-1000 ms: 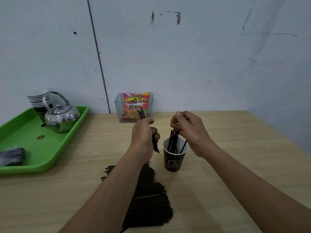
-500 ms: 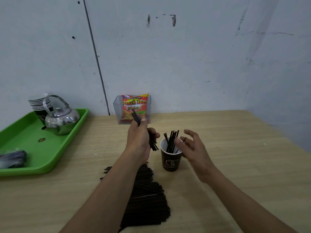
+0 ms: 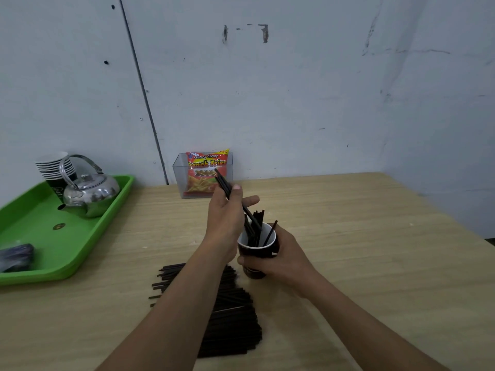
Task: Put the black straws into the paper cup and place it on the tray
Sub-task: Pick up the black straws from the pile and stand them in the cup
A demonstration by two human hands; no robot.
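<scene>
Now L grip (image 3: 223,212) pinches straws (image 3: 222,179), R grip (image 3: 281,259) wraps paper cup (image 3: 254,253); kettle (image 3: 91,195), cup stack (image 3: 53,164) on tray (image 3: 40,236).

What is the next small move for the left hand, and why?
Probably the left hand should slide its held straws down into the paper cup and let go: their lower ends reach the cup's mouth, and the right hand grips the cup. The pile of straws on the table comes afterwards.
</scene>
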